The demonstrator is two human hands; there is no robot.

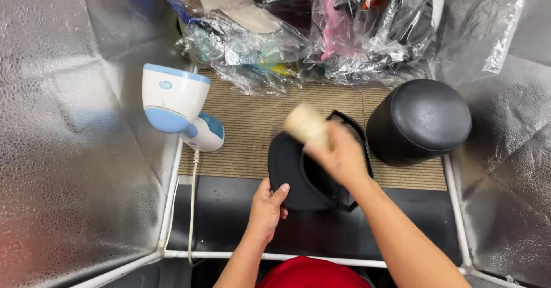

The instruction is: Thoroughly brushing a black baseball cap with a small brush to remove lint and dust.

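Black fabric cap [298,176] lies crown-down on the dark worktop [229,219], at the edge of a ribbed beige mat [252,127]. The left hand [267,207] clasps its near rim, fingers curled. The right hand [338,156], blurred, grips a pale cylindrical brush [307,124] over the cap's opening. A round black padded form [419,121] stands just beside it.

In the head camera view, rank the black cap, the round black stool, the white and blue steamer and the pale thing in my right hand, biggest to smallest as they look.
1. Round black stool and black cap: too alike to rank, the cap partly hidden.
2. White and blue steamer.
3. Pale blurred object, held by the right hand.
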